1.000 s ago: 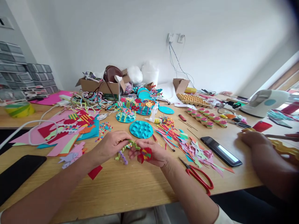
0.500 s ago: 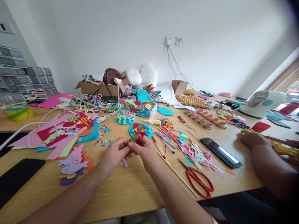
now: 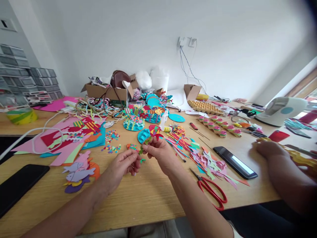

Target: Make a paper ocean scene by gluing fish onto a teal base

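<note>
A thin, crinkled green strip (image 3: 141, 150) runs between my two hands over the middle of the table. My right hand (image 3: 158, 152) pinches its upper part between thumb and fingers. My left hand (image 3: 127, 162) is closed at the lower end, its fingers curled and partly hiding the strip. Just beyond my right fingertips shows a red paper fish (image 3: 155, 130) with coloured patches; whether those fingers touch it I cannot tell. Behind the hands lies a blue scalloped disc (image 3: 143, 135). A small orange and speckled fish (image 3: 131, 146) lies close to my left fingers.
Red-handled scissors (image 3: 213, 191) and a phone (image 3: 235, 162) lie to the right, beside paper scraps (image 3: 210, 162). Felt fish (image 3: 79, 173) and another phone (image 3: 23, 181) lie left. Decorated blue discs (image 3: 133, 124) stand behind. Another person's arm (image 3: 274, 157) reaches in at right.
My hands have moved slightly apart, the right one rightward and up, showing more of the green strip. The red fish now appears right of the blue disc instead of over it.
</note>
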The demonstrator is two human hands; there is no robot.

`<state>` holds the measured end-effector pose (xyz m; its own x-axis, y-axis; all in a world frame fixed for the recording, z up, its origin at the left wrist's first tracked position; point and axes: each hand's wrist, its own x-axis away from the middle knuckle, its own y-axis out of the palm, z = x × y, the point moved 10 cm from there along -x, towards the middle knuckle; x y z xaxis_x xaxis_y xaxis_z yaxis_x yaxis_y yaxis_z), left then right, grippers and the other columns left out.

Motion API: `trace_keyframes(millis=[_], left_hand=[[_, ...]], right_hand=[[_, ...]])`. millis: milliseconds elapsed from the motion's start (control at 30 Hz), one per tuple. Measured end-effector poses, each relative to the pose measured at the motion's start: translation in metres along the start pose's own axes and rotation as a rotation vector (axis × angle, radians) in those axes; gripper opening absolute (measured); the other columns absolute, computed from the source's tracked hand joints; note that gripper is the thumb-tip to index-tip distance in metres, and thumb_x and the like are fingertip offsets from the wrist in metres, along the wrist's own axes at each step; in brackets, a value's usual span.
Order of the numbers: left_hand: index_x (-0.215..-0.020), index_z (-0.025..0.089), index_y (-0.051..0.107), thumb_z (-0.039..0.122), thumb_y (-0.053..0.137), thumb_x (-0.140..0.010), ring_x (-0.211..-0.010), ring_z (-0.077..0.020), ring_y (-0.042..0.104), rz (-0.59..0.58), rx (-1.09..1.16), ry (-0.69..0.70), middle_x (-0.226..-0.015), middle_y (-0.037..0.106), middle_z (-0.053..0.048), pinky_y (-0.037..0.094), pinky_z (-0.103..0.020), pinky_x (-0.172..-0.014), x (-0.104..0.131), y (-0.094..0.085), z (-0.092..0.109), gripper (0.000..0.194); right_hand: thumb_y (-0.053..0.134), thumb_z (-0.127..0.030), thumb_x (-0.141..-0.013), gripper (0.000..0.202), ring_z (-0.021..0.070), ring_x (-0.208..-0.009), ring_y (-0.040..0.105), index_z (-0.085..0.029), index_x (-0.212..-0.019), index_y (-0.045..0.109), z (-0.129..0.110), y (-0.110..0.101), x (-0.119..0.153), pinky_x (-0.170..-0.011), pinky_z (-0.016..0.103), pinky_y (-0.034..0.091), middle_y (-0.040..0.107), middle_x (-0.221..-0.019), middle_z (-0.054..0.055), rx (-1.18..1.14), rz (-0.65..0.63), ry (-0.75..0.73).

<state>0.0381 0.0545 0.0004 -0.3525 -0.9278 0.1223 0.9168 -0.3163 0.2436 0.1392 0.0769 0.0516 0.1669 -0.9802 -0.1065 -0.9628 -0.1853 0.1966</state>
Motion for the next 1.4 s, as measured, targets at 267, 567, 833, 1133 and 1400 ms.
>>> trace_keyframes(millis=[267,567,833,1133,1400], left_hand=[[-0.075,0.016,0.059,0.043,0.069,-0.068,-0.054,-0.0088,0.050,-0.009,0.102,-0.042,-0.063,0.057,0.001,0.036,-0.021,-0.051,-0.001,0.007,-0.006,0.030],[-0.073,0.015,0.056,0.040,0.066,-0.070,-0.051,-0.0071,0.046,0.010,0.109,0.003,-0.059,0.053,0.003,0.032,-0.020,-0.047,-0.005,0.007,-0.006,0.027],[-0.058,0.017,0.049,0.029,0.058,-0.065,-0.045,-0.0067,0.036,0.132,-0.039,0.056,-0.047,0.043,0.007,0.031,-0.019,-0.044,-0.005,-0.001,-0.001,0.017],[-0.072,0.017,0.051,0.040,0.059,-0.074,-0.050,-0.0065,0.043,0.035,0.050,0.076,-0.059,0.050,0.005,0.031,-0.019,-0.046,-0.004,0.012,-0.002,0.025],[-0.068,0.017,0.049,0.044,0.061,-0.072,-0.048,-0.0070,0.042,0.060,-0.022,0.120,-0.056,0.047,0.005,0.031,-0.019,-0.044,-0.007,0.007,0.002,0.030]], right_hand=[[0.074,-0.037,-0.062,0.026,0.0075,-0.050,0.042,-0.018,-0.065,0.056,-0.003,0.009,0.001,-0.047,0.021,0.031,0.050,-0.054,-0.005,0.061,-0.084,-0.027],[0.072,-0.031,-0.059,0.023,0.0075,-0.053,0.044,-0.017,-0.064,0.055,0.006,0.009,0.000,-0.049,0.021,0.033,0.051,-0.057,-0.006,0.146,-0.084,0.027],[0.059,-0.019,-0.068,0.007,0.0091,-0.055,0.044,-0.018,-0.063,0.055,0.003,0.011,0.003,-0.053,0.023,0.033,0.051,-0.058,-0.005,0.466,-0.053,-0.061],[0.055,-0.023,-0.071,0.006,0.0102,-0.055,0.047,-0.018,-0.068,0.055,0.002,0.001,0.002,-0.052,0.022,0.036,0.052,-0.058,-0.003,0.487,0.050,-0.163],[0.058,-0.026,-0.067,0.008,0.0101,-0.053,0.050,-0.019,-0.064,0.055,0.004,-0.002,0.011,-0.051,0.022,0.039,0.055,-0.058,-0.003,0.322,0.145,-0.212]])
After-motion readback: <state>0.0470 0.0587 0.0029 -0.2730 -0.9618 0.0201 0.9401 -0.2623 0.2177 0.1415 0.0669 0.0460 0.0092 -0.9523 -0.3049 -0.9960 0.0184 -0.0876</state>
